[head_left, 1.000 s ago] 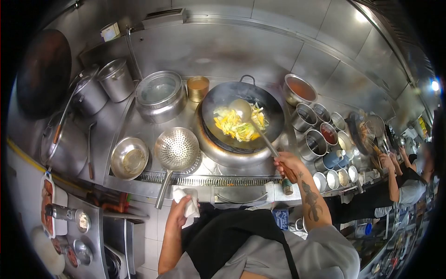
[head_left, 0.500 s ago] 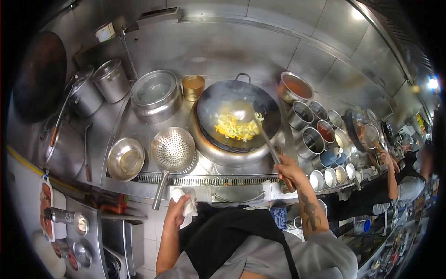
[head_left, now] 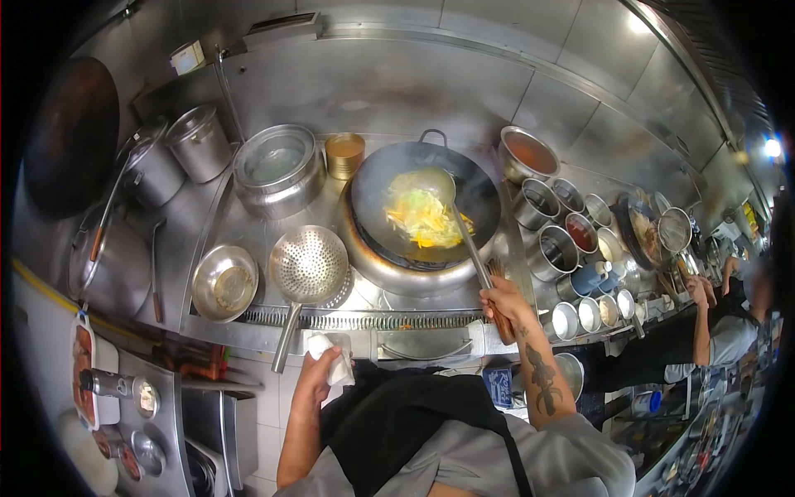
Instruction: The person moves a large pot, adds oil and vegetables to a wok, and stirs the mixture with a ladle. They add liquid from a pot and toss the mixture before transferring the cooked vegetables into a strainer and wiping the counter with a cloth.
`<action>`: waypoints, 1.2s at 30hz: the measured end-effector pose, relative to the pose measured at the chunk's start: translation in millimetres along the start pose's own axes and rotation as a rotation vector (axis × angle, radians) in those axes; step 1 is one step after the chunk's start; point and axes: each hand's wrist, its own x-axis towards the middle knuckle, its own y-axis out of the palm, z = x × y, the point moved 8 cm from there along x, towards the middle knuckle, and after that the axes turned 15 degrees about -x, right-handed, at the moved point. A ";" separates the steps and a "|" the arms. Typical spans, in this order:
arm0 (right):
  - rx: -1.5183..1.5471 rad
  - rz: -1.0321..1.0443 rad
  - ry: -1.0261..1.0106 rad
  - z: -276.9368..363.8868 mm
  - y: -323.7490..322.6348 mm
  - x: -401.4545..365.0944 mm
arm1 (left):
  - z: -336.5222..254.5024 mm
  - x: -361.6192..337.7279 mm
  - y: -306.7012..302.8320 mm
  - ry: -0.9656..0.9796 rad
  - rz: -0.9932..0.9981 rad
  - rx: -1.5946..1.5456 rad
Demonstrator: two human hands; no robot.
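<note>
My right hand (head_left: 507,301) is wrapped round the wooden handle of a long ladle (head_left: 471,248). The ladle's bowl lies inside the dark wok (head_left: 474,172), at the far side of a heap of shredded yellow, orange and pale green vegetables (head_left: 425,225). Some steam rises there. The wok sits on a round burner ring (head_left: 373,277). My left hand (head_left: 313,379) is closed on a folded white cloth (head_left: 333,358) in front of the stove edge, away from the wok.
A perforated strainer (head_left: 309,265) and a metal bowl (head_left: 224,283) lie left of the wok. Behind them stand a large pot (head_left: 279,170) and a tin can (head_left: 344,156). Several seasoning containers (head_left: 553,253) line the right side. A co-worker's arm (head_left: 702,319) is at the far right.
The ladle's bowl has moved down and left from above the vegetables to the wok's back surface. My right hand has shifted slightly left. The co-worker has raised a round strainer.
</note>
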 end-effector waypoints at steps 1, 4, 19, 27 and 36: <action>0.012 -0.004 -0.010 4.9 -1.4 -7.8 | -0.2 -0.8 -1.2 0.008 -0.014 -0.009; 0.014 0.003 -0.028 11.2 -5.6 -30.8 | -1.7 -2.5 -6.4 0.011 -0.033 -0.034; -0.558 -0.108 -0.122 0.8 -12.3 -9.9 | 0.5 -0.5 -17.8 0.044 -0.049 -0.052; -0.918 -0.598 -0.354 6.0 -46.0 6.1 | 1.3 -3.5 -27.6 0.070 -0.032 -0.053; -0.008 -0.085 -0.009 -2.5 -25.1 12.2 | 3.4 -1.9 -24.0 0.071 -0.030 -0.017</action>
